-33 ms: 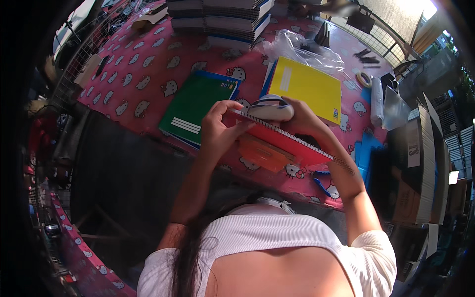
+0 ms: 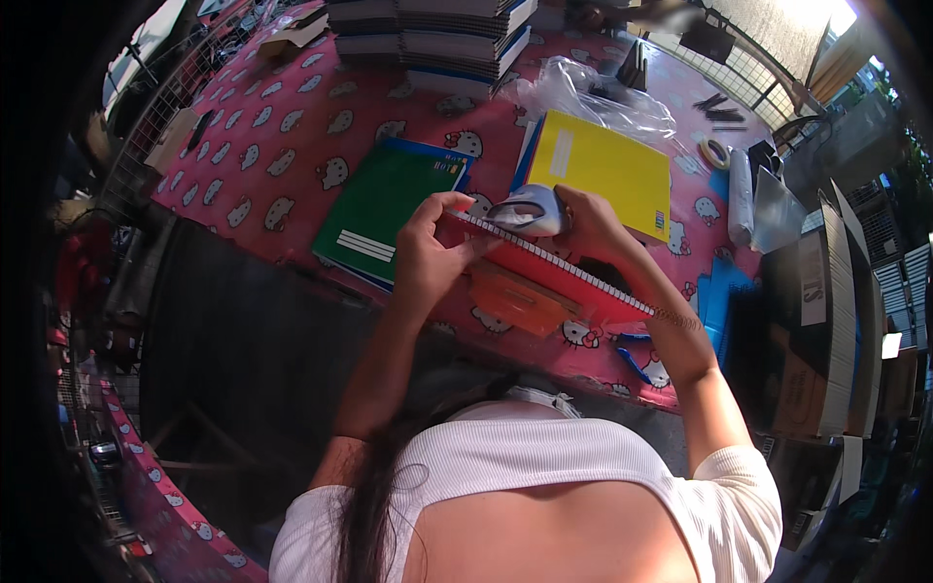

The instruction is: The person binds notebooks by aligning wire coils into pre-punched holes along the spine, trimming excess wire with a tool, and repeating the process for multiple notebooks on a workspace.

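A red notebook (image 2: 569,274) is held up on edge, its row of binding holes along the top. My left hand (image 2: 432,243) grips its left end between thumb and fingers. My right hand (image 2: 588,223) is closed round a white rounded handheld tool (image 2: 528,212) with a dark oval loop, against the notebook's far side; whether it touches the binding I cannot tell. A wire coil (image 2: 677,319) sticks out past the notebook's right end, beside my right forearm. Below the notebook an orange block-like piece (image 2: 520,303) sits on the table.
A green notebook (image 2: 389,209) lies left and a yellow notebook (image 2: 607,175) beyond my hands on the pink patterned table (image 2: 243,185). Tall notebook stacks (image 2: 452,49), a clear plastic bag (image 2: 593,97) and a tape roll (image 2: 714,153) stand farther back. Blue-handled pliers (image 2: 637,360) lie near the front edge; a cardboard box (image 2: 812,340) is right.
The white tool has turned slightly in my right hand, so more of its oval loop shows. My left hand and the notebook have barely moved.
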A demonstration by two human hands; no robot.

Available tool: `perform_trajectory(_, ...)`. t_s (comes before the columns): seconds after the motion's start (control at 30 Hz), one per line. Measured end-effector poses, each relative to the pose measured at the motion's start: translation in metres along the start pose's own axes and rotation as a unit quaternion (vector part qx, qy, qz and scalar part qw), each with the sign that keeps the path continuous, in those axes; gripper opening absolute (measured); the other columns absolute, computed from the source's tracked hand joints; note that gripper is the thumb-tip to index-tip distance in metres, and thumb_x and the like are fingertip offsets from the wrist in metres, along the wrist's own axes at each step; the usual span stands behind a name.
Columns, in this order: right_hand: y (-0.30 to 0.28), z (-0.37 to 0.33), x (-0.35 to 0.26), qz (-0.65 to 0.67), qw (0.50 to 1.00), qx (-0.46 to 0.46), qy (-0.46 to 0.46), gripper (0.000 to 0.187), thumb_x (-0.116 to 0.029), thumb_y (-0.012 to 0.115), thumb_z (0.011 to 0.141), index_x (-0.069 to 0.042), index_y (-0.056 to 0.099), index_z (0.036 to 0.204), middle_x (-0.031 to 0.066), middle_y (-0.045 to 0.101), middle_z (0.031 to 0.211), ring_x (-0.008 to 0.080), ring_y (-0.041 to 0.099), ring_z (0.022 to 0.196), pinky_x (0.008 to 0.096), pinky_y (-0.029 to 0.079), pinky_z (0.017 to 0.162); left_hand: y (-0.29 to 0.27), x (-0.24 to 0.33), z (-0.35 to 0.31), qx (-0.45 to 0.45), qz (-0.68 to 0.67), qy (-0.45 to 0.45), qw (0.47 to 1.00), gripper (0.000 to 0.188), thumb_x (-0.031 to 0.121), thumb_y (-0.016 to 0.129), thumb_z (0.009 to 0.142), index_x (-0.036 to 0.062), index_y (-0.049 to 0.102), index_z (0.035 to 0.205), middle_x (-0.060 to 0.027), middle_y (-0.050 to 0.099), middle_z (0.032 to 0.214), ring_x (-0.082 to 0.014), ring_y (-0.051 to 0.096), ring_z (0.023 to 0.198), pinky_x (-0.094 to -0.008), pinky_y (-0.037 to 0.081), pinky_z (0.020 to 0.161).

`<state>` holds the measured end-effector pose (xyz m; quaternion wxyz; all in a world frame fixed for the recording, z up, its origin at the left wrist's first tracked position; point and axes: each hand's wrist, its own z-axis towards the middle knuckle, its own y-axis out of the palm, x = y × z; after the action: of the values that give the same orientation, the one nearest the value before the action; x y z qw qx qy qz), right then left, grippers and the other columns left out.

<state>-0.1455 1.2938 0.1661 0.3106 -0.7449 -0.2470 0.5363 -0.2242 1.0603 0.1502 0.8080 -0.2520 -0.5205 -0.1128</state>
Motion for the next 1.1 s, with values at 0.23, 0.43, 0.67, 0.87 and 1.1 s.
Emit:
perform_trajectory(0.23,-0.005,0.005,-0.016,0.159,0.979,0.048,-0.119,0.061,0.0,0.073,0.061,-0.002,0.056,0.119,0.0077,0.065,0.105,0.0175,0.063,0.092,0.0327,0.051,0.08,-0.012,-0.009,0.006,0.028,-0.176,-0.044,0.983,0.035,-0.001,0.075,0.074,0.0029,0.063,0.107,-0.0055,0.065,0.104,-0.0086,0.059,0.094,-0.0244,0.047,0.084)
perform_trajectory(0.43,-0.008,0.007,0.007,-0.003,0.978,0.156,-0.14,0.041,-0.008,0.077,0.062,-0.001,0.058,0.098,0.0069,0.066,0.09,0.0157,0.064,0.085,0.0321,0.053,0.069,-0.019,-0.018,0.011,-0.014,-0.212,-0.107,0.971,0.036,-0.008,0.067,0.079,0.0011,0.062,0.113,-0.0065,0.067,0.106,-0.0098,0.062,0.095,-0.0243,0.05,0.083)
perform_trajectory(0.67,-0.053,-0.106,0.26,-0.181,0.752,0.598,0.211,0.047,-0.02,0.076,0.071,0.003,0.055,0.106,0.0204,0.064,0.1,0.0357,0.061,0.092,0.0417,0.049,0.079,-0.028,-0.002,0.025,-0.105,-0.356,-0.1,0.923,0.017,0.004,0.068,0.084,0.0041,0.064,0.1,-0.0056,0.068,0.097,-0.0129,0.06,0.097,-0.0292,0.046,0.09)
perform_trajectory(0.87,0.068,-0.149,0.191,-0.141,0.864,0.472,0.107,0.066,-0.026,0.078,0.072,0.002,0.049,0.125,0.0224,0.054,0.123,0.0387,0.051,0.115,0.0436,0.041,0.096,-0.026,-0.038,0.034,-0.137,-0.357,-0.053,0.923,0.01,0.005,0.068,0.084,0.007,0.065,0.093,-0.0065,0.067,0.099,-0.0129,0.06,0.095,-0.0298,0.046,0.086)
perform_trajectory(1.1,0.147,-0.224,0.144,-0.16,0.903,0.31,0.252,0.079,-0.044,0.067,0.078,0.0,0.039,0.137,0.0223,0.026,0.148,0.0432,0.024,0.135,0.0531,0.021,0.11,-0.006,-0.034,0.051,-0.148,-0.318,-0.104,0.931,0.016,0.005,0.072,0.081,0.0014,0.064,0.095,-0.0082,0.068,0.1,-0.0147,0.062,0.096,-0.0304,0.049,0.087)
